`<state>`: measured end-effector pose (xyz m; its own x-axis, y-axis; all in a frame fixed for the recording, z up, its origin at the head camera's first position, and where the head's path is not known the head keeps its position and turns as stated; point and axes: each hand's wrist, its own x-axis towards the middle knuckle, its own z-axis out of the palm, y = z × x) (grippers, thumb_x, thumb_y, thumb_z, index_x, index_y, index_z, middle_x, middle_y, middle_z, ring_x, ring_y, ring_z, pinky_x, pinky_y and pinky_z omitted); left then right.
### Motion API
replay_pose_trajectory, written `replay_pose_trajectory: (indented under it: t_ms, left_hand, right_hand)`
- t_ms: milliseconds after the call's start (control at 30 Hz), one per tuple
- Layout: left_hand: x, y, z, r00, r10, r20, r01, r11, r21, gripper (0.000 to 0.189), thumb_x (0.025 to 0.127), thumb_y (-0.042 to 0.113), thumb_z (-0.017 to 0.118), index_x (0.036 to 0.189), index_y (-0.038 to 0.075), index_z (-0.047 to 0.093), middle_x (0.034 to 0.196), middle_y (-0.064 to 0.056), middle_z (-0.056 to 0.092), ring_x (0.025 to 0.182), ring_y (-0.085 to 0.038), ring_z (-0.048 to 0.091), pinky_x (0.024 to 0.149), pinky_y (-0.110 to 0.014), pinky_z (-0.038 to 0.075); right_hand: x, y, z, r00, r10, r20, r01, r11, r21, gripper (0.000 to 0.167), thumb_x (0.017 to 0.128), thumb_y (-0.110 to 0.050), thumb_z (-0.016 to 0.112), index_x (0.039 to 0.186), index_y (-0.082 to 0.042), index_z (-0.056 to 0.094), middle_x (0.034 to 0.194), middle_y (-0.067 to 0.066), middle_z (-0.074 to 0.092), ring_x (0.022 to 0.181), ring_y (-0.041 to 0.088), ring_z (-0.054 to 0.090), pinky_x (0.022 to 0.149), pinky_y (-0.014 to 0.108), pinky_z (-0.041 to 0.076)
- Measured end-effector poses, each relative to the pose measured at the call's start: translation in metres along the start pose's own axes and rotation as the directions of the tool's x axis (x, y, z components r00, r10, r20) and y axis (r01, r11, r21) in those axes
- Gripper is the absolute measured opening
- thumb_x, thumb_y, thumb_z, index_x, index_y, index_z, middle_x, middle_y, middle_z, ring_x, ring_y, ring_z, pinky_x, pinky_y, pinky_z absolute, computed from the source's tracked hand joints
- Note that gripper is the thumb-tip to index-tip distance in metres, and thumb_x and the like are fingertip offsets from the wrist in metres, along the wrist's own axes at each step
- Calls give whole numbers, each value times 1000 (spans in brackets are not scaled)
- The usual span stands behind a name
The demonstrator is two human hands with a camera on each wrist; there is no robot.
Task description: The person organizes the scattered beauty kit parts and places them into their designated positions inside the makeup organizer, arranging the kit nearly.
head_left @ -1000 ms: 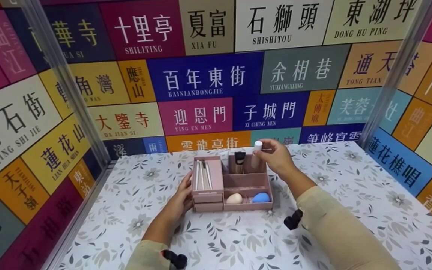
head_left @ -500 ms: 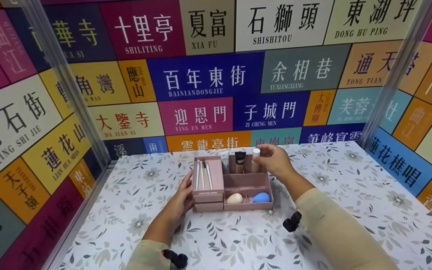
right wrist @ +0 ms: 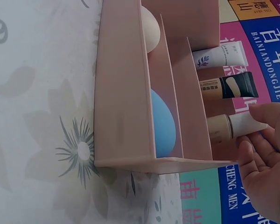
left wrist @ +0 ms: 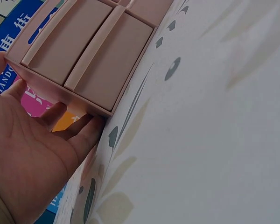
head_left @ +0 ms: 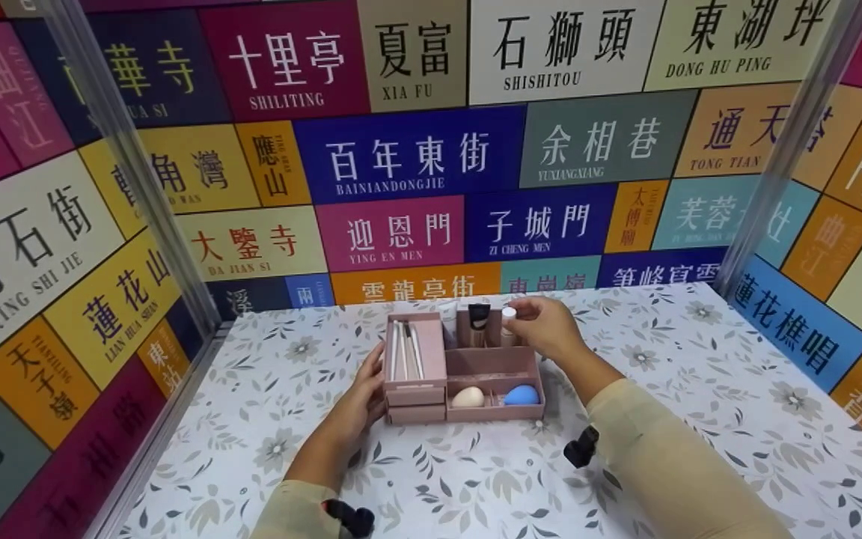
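On the table stands a pink makeup organizer (head_left: pixel 420 385) with drawers at its left. My left hand (left wrist: pixel 32 140) rests its fingertips against the organizer's left side. At the back right compartment, my right hand (head_left: pixel 547 328) pinches the white cap of a beige foundation bottle (right wrist: pixel 220 129), whose lower part sits inside the compartment. Beside that bottle are a black-capped foundation tube (right wrist: pixel 224 87) and a white tube (right wrist: pixel 222 54). A cream makeup sponge (head_left: pixel 468 397) and a blue makeup sponge (head_left: pixel 521 395) lie in the front compartments.
Several slim makeup brushes (head_left: pixel 407 350) lie in the organizer's top left tray. A floral cloth covers the table (head_left: pixel 476 479). Behind it rises a wall (head_left: pixel 408 150) of coloured sign panels, with clear upright strips at both sides.
My right hand has lowered the foundation bottle into the back right compartment, with a slight shift left. My left hand has stayed at the organizer's side.
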<state>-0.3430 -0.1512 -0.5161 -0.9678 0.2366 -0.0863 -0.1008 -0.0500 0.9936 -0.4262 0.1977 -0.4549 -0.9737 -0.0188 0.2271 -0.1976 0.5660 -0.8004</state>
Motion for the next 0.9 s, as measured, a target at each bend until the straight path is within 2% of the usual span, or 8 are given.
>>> replay_pose_trajectory:
  t_ms: [100,300,600,900]
  left_hand:
    - [0,0,0,1000,8,4,-8,1000,3,66,111,40,45,171,44,17,182,-7,10,164,-37,28,133,-58,26]
    - [1,0,1,1000,-8,-17,8,1000,-1,66,110,41,47,170,46,20,182,-6,11,164,-36,28,133,-57,26]
    - [2,-1,1,999,-30,-24,29,1000,-9,65,109,44,49,169,49,21,182,-4,11,164,-35,28,133,-56,26]
    - [1,-1,1,1000,-20,-19,20,1000,-1,65,109,46,49,168,50,21,181,-4,13,163,-35,32,132,-56,29]
  right_hand:
    - [-1,-1,0,1000,2,-1,-2,1000,-20,40,94,-30,82,129,-13,77,124,13,79,118,31,73,100,48,60]
    - [-1,-2,1,1000,21,-1,-21,1000,-23,38,94,-29,81,128,-14,78,125,12,79,120,31,73,101,48,59]
    - [-3,0,1,999,41,8,-41,999,30,39,95,-24,80,132,-12,76,128,12,78,121,30,73,95,43,61]
    - [-7,2,-4,999,41,-8,-40,993,108,44,93,-19,81,135,-8,73,130,13,78,121,30,74,98,38,61]
